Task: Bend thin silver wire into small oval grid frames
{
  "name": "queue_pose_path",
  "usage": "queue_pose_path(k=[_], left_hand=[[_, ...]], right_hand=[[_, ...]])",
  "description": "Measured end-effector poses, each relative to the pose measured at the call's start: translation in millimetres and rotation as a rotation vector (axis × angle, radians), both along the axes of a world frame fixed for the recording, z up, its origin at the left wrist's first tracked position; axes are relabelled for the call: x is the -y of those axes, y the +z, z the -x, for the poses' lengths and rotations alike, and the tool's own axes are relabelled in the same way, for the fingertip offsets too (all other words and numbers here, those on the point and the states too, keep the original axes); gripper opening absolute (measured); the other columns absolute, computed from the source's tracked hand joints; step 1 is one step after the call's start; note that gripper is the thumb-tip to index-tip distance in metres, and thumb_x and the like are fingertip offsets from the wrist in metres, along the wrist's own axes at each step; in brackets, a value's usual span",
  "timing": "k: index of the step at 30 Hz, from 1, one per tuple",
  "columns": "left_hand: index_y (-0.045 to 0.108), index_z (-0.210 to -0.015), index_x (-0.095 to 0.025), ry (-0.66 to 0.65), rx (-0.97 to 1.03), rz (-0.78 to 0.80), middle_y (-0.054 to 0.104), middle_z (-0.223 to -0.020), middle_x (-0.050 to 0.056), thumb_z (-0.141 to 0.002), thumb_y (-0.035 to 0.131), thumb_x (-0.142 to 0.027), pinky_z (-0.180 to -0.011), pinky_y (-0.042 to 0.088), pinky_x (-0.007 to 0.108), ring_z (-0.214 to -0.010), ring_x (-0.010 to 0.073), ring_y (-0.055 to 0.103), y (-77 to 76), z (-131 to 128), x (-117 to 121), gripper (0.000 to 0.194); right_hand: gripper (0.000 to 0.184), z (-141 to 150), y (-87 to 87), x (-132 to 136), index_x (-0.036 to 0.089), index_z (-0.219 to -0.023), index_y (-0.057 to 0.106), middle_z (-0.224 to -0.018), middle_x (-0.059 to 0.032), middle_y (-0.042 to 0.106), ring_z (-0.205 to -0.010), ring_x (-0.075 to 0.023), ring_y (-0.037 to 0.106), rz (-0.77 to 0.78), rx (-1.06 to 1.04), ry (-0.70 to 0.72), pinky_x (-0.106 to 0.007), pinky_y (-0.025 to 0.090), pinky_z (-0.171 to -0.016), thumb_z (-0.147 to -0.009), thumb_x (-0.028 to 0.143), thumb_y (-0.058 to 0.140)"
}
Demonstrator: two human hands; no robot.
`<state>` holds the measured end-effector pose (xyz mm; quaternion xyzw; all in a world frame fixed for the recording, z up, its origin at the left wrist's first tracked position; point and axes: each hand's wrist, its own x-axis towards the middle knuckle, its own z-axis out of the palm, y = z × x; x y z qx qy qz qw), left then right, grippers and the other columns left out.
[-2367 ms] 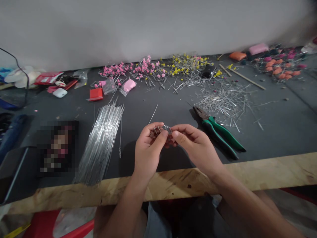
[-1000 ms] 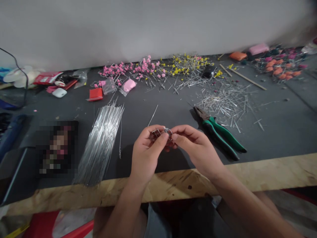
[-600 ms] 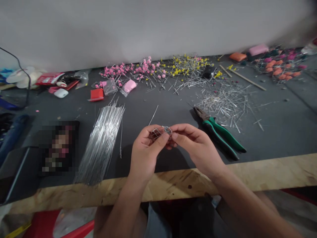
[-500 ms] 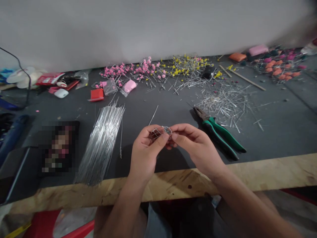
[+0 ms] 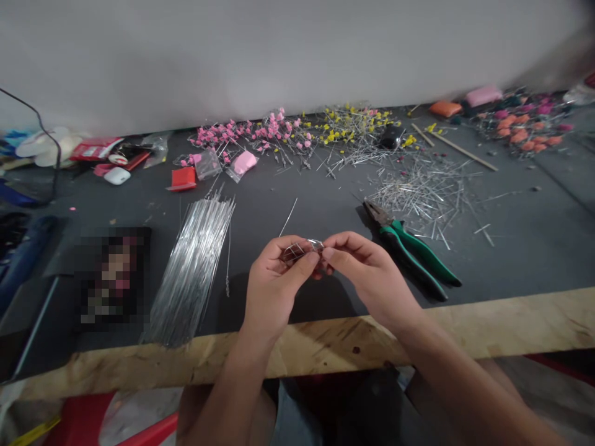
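Both of my hands meet above the near part of the dark table (image 5: 297, 204). My left hand (image 5: 274, 291) is closed around a small bent piece of silver wire (image 5: 300, 249), thumb pressed on it. My right hand (image 5: 367, 272) pinches the same wire piece from the right with thumb and forefinger. A long thin wire end (image 5: 287, 218) sticks up and away from between the fingers. Green-handled pliers (image 5: 409, 248) lie just right of my right hand.
A bundle of long silver wires (image 5: 193, 266) lies to the left. Short cut wires (image 5: 418, 189) are scattered at the right. Pink flower stems (image 5: 251, 133), yellow flower stems (image 5: 353, 121) and orange flowers (image 5: 520, 127) line the back. The wooden table edge (image 5: 325, 347) runs in front.
My hands stay pinched on the wire piece, with only slight finger shifts. The view has drifted a little.
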<state>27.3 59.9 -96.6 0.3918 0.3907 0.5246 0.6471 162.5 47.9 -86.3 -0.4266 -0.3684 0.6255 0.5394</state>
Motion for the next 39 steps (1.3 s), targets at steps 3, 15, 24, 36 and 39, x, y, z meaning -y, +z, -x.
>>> queue_pose_path(k=[3,15,24,36,39], left_hand=[[0.066,-0.087,-0.021,0.006,-0.031,-0.014,0.069,-0.081,-0.002,-0.077,0.071,-0.014,-0.06,0.054,0.02,-0.069,0.0096,0.065,-1.0,0,0,0.013],[0.068,-0.086,-0.024,-0.048,-0.038,-0.039,0.072,-0.079,-0.004,-0.079,0.069,-0.01,-0.065,0.055,0.018,-0.069,0.007,0.067,-0.8,0,-1,0.015],[0.068,-0.086,-0.022,-0.044,-0.029,-0.009,0.071,-0.078,-0.003,-0.078,0.071,-0.013,-0.065,0.056,0.02,-0.067,0.0083,0.066,-2.9,2,-1,0.013],[0.068,-0.083,-0.023,-0.114,0.079,0.059,0.072,-0.076,-0.003,-0.074,0.075,-0.014,-0.061,0.055,0.021,-0.063,0.0092,0.066,-3.0,4,-2,0.015],[0.066,-0.079,-0.021,-0.125,0.122,0.116,0.072,-0.073,-0.003,-0.069,0.078,-0.016,-0.054,0.053,0.021,-0.059,0.01,0.065,1.4,2,-2,0.017]], right_hand=[[0.011,0,1.2,0,0.02,-0.076,0.065,-0.068,0.0047,0.063,-0.067,-0.0083,0.06,0.005,0.024,-0.003,-0.022,0.047,-0.068,-0.086,0.017,0.06],[0.011,-5,1.7,-1,0.019,-0.07,0.064,-0.066,0.0044,0.06,-0.064,-0.0091,0.055,0.151,-0.027,-0.017,-0.025,0.042,-0.066,-0.08,0.018,0.061],[0.01,-7,3.8,-3,0.018,-0.07,0.065,-0.065,0.0033,0.063,-0.063,-0.0093,0.059,0.21,-0.108,0.033,-0.025,0.044,-0.066,-0.08,0.018,0.061],[0.009,-15,-1.0,-1,0.018,-0.075,0.066,-0.067,0.0012,0.065,-0.065,-0.0101,0.059,0.252,-0.311,0.191,-0.024,0.045,-0.067,-0.083,0.02,0.062],[0.009,-17,-1.2,-1,0.018,-0.075,0.066,-0.066,0.0009,0.065,-0.064,-0.0106,0.06,0.285,-0.357,0.273,-0.024,0.046,-0.067,-0.082,0.02,0.062]])
